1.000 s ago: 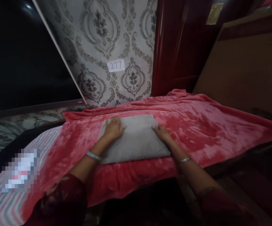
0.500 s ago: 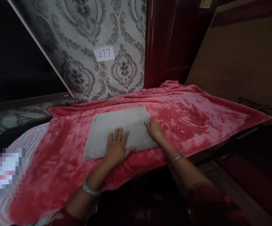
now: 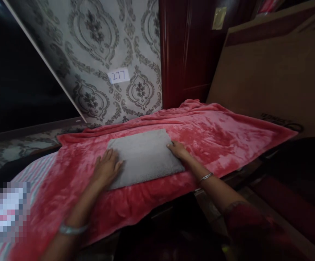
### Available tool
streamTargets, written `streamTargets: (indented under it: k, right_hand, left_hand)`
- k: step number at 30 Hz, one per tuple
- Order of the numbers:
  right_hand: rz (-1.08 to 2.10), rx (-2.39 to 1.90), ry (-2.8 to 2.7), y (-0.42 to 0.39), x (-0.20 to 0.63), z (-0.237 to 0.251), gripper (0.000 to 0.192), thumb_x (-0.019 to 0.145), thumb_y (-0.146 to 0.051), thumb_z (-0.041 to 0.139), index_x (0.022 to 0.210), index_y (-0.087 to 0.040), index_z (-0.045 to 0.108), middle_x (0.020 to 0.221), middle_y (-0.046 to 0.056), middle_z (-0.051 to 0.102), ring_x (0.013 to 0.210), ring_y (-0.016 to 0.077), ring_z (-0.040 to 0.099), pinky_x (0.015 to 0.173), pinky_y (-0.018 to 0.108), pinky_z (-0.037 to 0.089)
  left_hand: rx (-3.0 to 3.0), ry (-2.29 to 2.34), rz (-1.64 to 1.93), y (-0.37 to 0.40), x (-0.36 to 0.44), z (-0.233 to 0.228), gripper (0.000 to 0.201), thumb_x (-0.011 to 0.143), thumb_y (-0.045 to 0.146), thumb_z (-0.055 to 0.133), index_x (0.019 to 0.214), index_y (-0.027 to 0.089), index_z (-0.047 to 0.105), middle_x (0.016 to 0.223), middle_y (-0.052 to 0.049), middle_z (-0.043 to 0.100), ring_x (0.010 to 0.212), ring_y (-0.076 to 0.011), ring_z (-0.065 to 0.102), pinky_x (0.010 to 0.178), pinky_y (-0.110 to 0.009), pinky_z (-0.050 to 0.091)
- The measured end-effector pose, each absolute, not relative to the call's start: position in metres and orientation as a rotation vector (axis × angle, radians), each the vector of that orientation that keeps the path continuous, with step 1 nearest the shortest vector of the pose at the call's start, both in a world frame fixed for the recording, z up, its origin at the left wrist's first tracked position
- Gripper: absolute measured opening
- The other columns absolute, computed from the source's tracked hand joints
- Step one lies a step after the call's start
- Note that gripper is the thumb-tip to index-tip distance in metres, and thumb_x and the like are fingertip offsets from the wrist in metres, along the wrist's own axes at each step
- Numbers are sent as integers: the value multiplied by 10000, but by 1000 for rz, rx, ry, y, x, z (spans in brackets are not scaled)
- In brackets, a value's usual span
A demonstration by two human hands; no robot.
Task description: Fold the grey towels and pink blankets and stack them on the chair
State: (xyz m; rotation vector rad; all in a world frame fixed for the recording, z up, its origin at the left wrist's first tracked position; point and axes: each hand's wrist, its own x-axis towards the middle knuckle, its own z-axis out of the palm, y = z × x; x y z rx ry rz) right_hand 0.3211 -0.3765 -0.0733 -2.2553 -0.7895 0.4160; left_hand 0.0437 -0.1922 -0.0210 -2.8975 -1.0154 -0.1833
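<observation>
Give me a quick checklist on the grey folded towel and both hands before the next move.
1. Grey folded towel lies flat on the pink blanket: ok.
2. Left hand rests flat on the towel's left edge, fingers spread: ok.
3. Right hand touches the towel's right edge: ok.
4. Towel edges line up into a neat rectangle: ok on the sides in view; the layers underneath, cannot tell.
5. Towel sits fully on the blanket, clear of the near drop: ok, though its near edge is close to the blanket's front fold.
6. Either hand actually pinching the cloth: cannot tell.
</observation>
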Motion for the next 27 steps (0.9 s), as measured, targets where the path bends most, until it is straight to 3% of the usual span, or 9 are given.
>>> streamTargets:
  k: [3,6,10,13,17,27]
  right_hand:
    - [391,-2322,-777,-380,323,-57,468,940,-270,550,1364,-75,580,1285,191,663,1155,274,642,950,330,475]
    - [254,-2376,-818,-366,316,-37,578,954,-246,505,1504,-82,434,1384,216,595,1257,296,582,1025,381,437]
    - [-25,-2374,-1176,-323,295,-33,610,992,-331,451,1542,-77,376,1581,199,383,1475,294,339,1194,436,264]
    - [-20,-2399,-1333,-300,285,-50,630,1015,-423,399,1558,-105,362,1636,164,282,1528,314,217,1228,524,145]
    - [46,-2439,-1349,-297,286,-70,660,1024,-478,358,1581,-127,321,1657,130,232,1546,291,163,1240,512,94]
    - [33,-2470,-1318,-301,287,-70,654,1025,-489,345,1585,-152,324,1652,106,260,1541,284,185,1240,508,104]
  left_hand:
    - [-2944,-982,-84,-177,96,-4,630,990,376,385,1540,72,350,1621,-217,305,1525,-314,256,1212,-565,245]
    - [-2925,-1030,-43,-162,139,2,654,997,412,383,1558,83,319,1635,-215,270,1531,-323,236,1223,-584,197]
    - [-2915,-1067,-25,-155,166,-18,640,1006,445,347,1556,119,343,1635,-204,284,1530,-334,236,1207,-627,199]
    - [-2900,-1052,-72,-155,169,-42,621,1017,439,292,1559,140,347,1630,-194,306,1524,-332,251,1189,-642,226]
    - [-2881,-1018,-148,-154,166,-56,618,1015,442,291,1549,143,374,1614,-191,344,1507,-345,283,1183,-638,236]
    - [-2937,-1112,-22,-142,164,-47,679,995,535,306,1571,177,338,1640,-175,292,1532,-317,238,1219,-606,167]
